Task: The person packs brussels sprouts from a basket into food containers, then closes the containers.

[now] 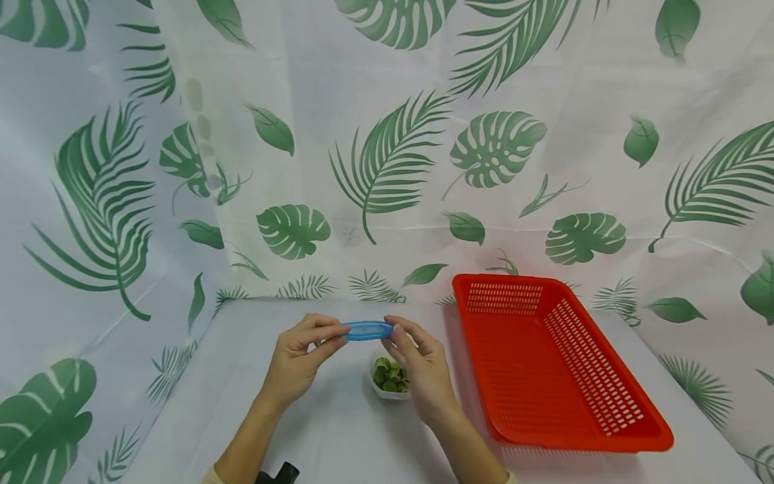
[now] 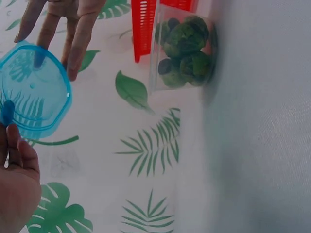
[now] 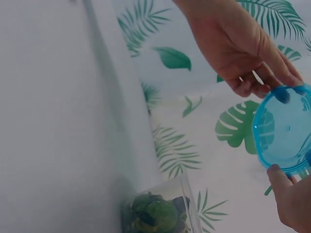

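A translucent blue lid (image 1: 367, 330) is held up over the table between both hands. My left hand (image 1: 300, 357) pinches its left edge between thumb and fingers. At the opposite edge, my right hand (image 1: 426, 368) grips the lid with thumb and fingertips. Through the clear blue plastic, the left wrist view shows the wall pattern behind the lid (image 2: 36, 92). Below, a small clear container (image 1: 390, 395) stands uncovered on the table, partly hidden by my right hand. Several round green vegetables (image 2: 184, 48) fill it; they also show through its side in the right wrist view.
A large red plastic basket (image 1: 492, 403) with slotted sides stands on the right of the white table (image 1: 338, 430). Leaf-printed sheeting (image 1: 387, 262) hangs behind and on the left. A small black object (image 1: 284, 473) is at the bottom edge, by my left forearm.
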Demonstrator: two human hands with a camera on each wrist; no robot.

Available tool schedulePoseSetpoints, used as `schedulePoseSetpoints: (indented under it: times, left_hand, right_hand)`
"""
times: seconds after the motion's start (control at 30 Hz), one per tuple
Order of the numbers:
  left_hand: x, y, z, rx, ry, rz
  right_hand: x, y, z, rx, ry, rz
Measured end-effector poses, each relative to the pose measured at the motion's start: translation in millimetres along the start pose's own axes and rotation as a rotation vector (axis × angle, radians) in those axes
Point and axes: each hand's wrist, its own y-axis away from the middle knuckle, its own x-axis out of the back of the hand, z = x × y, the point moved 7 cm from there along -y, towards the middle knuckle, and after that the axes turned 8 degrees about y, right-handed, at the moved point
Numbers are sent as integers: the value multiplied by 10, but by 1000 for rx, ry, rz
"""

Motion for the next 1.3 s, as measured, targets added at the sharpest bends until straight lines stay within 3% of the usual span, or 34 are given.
schedulePoseSetpoints:
  times: [0.23,0.5,0.63,0.73,0.83,1.13,1.3]
  left_hand:
    - [38,22,-18,50,76,70]
    - [14,4,-54,50,99,101]
    - [-24,24,-176,143,105,117]
    - [-65,65,-302,260,92,104]
    - [-102,106,-387,326,46,75]
    - [-274,161,-447,308,-100,-28]
    - [-360,207,-516,327,-147,-57]
  right_hand:
    - [-16,41,20,23,63,-4]
    - [7,27,31,25,5,8]
    - [58,27,55,37,45,29]
    - [99,39,70,69,109,47]
    - [122,63,84,107,183,49]
    - [251,174,269,96,268,16]
    - [352,229,329,104,401,27]
